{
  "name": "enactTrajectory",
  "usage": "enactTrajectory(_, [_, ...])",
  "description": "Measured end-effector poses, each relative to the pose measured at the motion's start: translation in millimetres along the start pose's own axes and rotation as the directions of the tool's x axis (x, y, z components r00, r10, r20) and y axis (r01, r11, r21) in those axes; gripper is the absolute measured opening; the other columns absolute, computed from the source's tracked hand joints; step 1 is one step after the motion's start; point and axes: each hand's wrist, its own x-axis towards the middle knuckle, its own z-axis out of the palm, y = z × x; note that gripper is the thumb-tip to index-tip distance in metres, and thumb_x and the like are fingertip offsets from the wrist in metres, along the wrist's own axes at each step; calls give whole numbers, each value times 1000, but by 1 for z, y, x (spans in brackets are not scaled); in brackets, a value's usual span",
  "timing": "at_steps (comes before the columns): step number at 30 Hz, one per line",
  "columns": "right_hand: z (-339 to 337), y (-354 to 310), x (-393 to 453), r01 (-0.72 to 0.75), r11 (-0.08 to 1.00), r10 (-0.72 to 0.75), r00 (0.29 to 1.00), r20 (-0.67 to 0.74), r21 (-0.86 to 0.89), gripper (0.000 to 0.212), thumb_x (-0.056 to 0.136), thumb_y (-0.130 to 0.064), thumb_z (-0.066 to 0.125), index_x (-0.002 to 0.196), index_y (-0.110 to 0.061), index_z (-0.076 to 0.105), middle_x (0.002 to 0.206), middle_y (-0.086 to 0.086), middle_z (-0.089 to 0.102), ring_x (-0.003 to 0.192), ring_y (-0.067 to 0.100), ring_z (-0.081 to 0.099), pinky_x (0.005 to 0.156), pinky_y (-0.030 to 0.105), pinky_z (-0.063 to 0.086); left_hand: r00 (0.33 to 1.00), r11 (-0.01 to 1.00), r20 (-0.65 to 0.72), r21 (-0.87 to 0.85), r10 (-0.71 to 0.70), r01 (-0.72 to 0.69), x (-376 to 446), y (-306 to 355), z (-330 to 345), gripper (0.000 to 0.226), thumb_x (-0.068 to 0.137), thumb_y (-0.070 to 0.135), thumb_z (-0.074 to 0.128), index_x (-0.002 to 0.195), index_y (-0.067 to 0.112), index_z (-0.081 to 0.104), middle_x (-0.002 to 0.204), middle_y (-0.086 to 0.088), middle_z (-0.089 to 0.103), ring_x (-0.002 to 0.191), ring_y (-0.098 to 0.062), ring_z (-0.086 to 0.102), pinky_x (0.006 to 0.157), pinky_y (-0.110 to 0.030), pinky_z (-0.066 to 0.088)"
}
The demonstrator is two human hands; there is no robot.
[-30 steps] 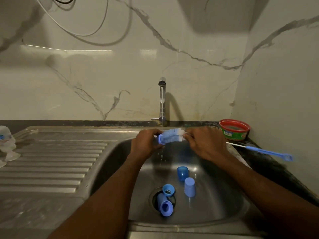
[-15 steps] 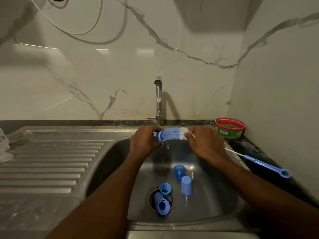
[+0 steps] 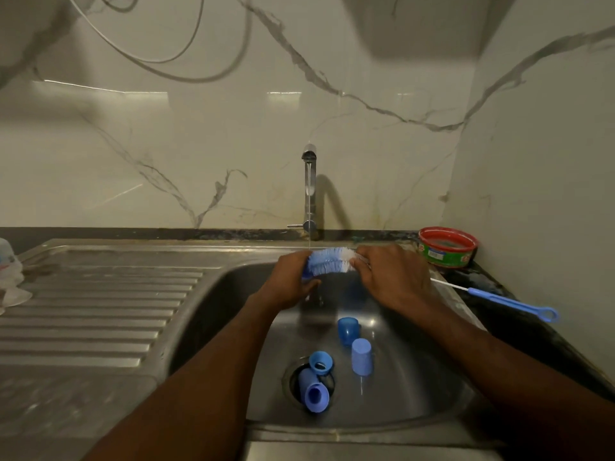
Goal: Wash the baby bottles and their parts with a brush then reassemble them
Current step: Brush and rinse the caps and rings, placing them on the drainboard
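Roughly by size, as I see it from my remote seat:

Sink (image 3: 213,284): one steel basin with a ribbed draining board on its left.
Tap (image 3: 309,191): one, at the far edge, a thin stream of water falling from it onto the brush.
Hands: two. My left hand (image 3: 288,282) grips the blue end of the bottle brush (image 3: 329,261); my right hand (image 3: 392,279) curls around its other end, fingers closed on the white bristles. The brush lies level between them, over the far part of the basin.
Red tub (image 3: 447,246): one, on the counter at far right.
Thin brush (image 3: 499,297): one, blue-handled with a ring end, lying on the right counter nearer than the tub.
Blue parts in the basin: four. One tube-shaped piece (image 3: 312,390) lies on its side over the drain; one ring-like cap (image 3: 321,362) touches it; one pale cup (image 3: 362,356) stands mouth down to the right; one darker cup (image 3: 347,329) sits just beyond it.
Clear items (image 3: 10,277): at the far left edge, too cut off for me to count.
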Motion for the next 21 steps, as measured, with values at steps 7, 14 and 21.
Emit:
enactTrajectory(7, [7,3,-1,-99,993,97,995,-31,-62,33,99,-54,50,118,-33,67,101,-1,70,87,19,63,75,35,48,998,999,55,-40,-8,10,2,-1,-7,61,83,10,80,139,18,56,129,-3,64,95,6,52,70,1,40])
enactTrajectory(14, [5,-1,0,18,999,-16,999,48,-30,32,102,-51,46,116,-31,67,101,-2,70,81,12,55,71,31,41,997,1000,-82,-10,10,-11,8,0,-16,48,68,30,93,100,24,57,103,7,57,92,-7,54,76,-17,44])
enactTrajectory(21, [-5,-7,-3,192,979,-189,981,39,-74,30,103,-47,47,124,-31,61,113,-2,67,97,16,62,87,34,52,998,997,56,-62,-42,45,5,-5,3,53,83,28,82,127,17,55,122,-2,59,108,-11,54,84,-15,35])
